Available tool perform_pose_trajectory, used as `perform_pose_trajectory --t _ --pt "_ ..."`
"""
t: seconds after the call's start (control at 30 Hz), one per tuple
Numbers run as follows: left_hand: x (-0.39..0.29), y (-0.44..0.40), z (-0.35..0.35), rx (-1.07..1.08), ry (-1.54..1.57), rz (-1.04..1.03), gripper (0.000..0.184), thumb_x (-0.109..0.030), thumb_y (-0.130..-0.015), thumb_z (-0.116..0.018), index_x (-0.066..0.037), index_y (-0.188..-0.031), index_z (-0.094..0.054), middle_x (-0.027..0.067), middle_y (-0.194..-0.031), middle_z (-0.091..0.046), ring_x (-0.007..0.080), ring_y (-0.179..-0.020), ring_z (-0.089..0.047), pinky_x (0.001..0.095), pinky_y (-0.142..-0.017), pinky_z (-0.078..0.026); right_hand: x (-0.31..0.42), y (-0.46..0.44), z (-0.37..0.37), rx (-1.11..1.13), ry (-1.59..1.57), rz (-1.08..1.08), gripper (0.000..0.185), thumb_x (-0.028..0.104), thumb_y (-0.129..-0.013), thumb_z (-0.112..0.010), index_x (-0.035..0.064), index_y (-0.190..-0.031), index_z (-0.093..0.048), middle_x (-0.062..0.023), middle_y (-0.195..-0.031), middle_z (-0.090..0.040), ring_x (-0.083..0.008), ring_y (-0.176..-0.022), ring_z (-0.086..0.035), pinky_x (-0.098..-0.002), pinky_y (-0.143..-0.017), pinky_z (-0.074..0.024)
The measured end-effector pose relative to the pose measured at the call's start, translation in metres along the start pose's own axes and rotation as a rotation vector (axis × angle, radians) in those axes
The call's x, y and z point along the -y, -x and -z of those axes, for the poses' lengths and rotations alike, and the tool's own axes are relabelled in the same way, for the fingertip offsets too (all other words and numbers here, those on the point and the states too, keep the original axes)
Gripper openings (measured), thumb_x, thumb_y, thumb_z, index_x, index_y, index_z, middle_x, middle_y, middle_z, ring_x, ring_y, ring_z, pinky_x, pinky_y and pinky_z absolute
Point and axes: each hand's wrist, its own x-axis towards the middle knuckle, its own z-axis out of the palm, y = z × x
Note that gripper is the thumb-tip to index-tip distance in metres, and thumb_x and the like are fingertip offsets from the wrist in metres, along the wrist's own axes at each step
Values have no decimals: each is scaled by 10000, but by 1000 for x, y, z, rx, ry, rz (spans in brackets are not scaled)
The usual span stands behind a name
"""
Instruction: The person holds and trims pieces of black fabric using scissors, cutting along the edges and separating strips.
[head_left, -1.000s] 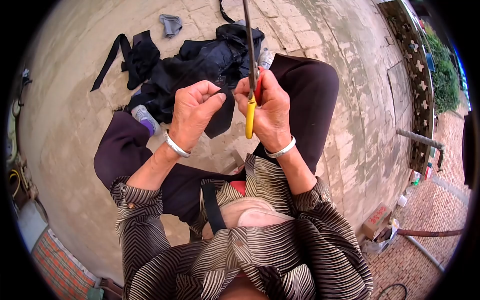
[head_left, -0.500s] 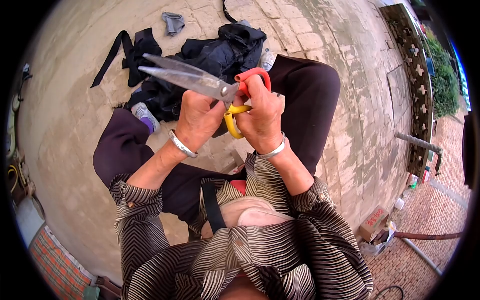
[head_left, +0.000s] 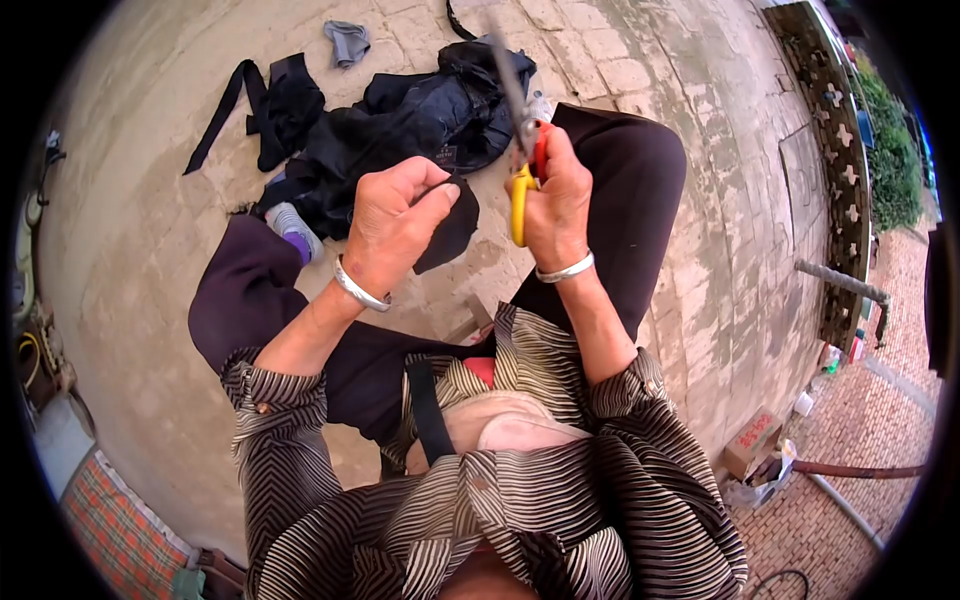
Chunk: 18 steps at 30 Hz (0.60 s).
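My left hand (head_left: 388, 222) is closed, pinching a small dark cloth piece (head_left: 453, 232) between thumb and fingers. The cloth hangs down on the hand's right side. Wrapped around the red and yellow handles of a large pair of scissors (head_left: 522, 145) is my right hand (head_left: 562, 205). The blades point away from me and are blurred by motion. Scissors and cloth are apart. Beyond both hands, a heap of black clothing (head_left: 410, 120) lies on the ground between my feet.
Black cloth strips (head_left: 285, 110) and a grey cloth (head_left: 347, 44) lie on the paved ground (head_left: 130, 260) past the heap. My bent knees (head_left: 630, 190) flank the hands. A cardboard box (head_left: 752, 446) stands at right, near a low patterned wall (head_left: 835, 180).
The scissors have swung from pointing left to pointing away from me, and my right hand has moved right. My hands have separated, and the dark cloth piece in my left hand now shows clearly.
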Motion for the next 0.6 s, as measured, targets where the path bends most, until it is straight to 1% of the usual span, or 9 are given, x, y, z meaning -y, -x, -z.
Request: perform_pose_trajectory --t 0.07,0.1,0.2,0.23,0.37,0.43,0.47,0.53,0.6 --pt "2 -2 4 57 263 141 80 -44 -908 -622 30 -886 -644 -55 -726 -609 -11 -618 -486 161 -552 -381 -12 -3 8 34 -33 -86 289 -40 -727 -697 14 -972 -552 -71 -691 -530 -147 -609 -519 -273 -586 -453" --pt "3 -3 7 67 295 137 77 -45 -907 -621 26 -892 -646 -24 -770 -648 3 -648 -547 163 -577 -429 -14 -5 10 69 -159 -136 248 -29 -741 -693 24 -931 -543 -31 -691 -526 -111 -626 -493 -249 -596 -439" --pt "1 -4 6 77 391 167 83 -45 -908 -610 28 -909 -650 -6 -796 -663 14 -675 -578 166 -613 -462 -4 -4 18 132 -334 -196 202 -59 -755 -647 31 -897 -534 0 -715 -549 -79 -642 -489 -233 -608 -438" --pt "1 -4 6 82 389 168 83 -45 -908 -610 28 -909 -650 -6 -796 -663 14 -675 -578 166 -613 -462 5 -4 18 147 -485 -225 181 -75 -767 -613 26 -897 -536 -8 -784 -610 -64 -676 -495 -222 -633 -448" --pt "-3 -4 7 105 441 221 96 -44 -895 -614 35 -930 -656 -11 -798 -659 15 -683 -578 166 -621 -462 6 -9 19 203 -469 -126 182 -95 -768 -581 21 -897 -529 -52 -906 -664 -58 -745 -524 -218 -670 -466" --pt "-6 -4 8 120 462 254 100 -45 -887 -624 38 -929 -661 -21 -794 -655 7 -690 -566 162 -614 -448 9 -10 20 369 -548 -132 191 -97 -762 -575 26 -900 -529 -83 -1013 -675 -61 -814 -543 -217 -685 -472" --pt "-9 -4 9 140 481 271 104 -45 -881 -630 39 -934 -662 -17 -801 -660 11 -691 -571 165 -616 -452 9 -9 18 366 -547 -134 191 -97 -762 -575 26 -900 -529 -83 -1013 -675 -61 -814 -543 -217 -685 -472" --pt "-13 -5 11 161 498 287 109 -46 -875 -636 39 -938 -662 -13 -809 -665 15 -693 -576 168 -619 -457 9 -7 13 500 -705 -245 208 -98 -748 -580 32 -904 -534 -64 -1000 -659 -56 -817 -534 -214 -674 -469" --pt "-15 -5 13 257 500 300 101 -31 -856 -657 35 -933 -660 -13 -811 -666 26 -713 -591 179 -634 -470 7 -4 12 498 -699 -205 217 -91 -745 -602 35 -911 -541 -38 -937 -637 -60 -799 -525 -210 -661 -461"
